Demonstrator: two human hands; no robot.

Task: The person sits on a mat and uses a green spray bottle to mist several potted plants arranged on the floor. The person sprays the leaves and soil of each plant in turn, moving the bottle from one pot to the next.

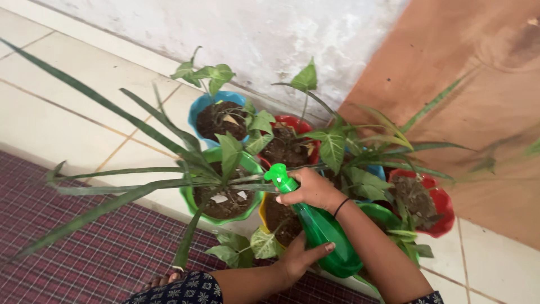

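Left hand [301, 256] cupped under green spray bottle [320, 228] to steady it, right hand [312, 188] wrapped round its top, nozzle aimed at green pot [194, 200] among other pots.

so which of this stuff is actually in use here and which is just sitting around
In use:
green spray bottle, gripped by right hand at the trigger
left hand steadying the bottle's body
green pot the nozzle points toward

Just there:
blue pot
red pot
checked mat
tiled floor
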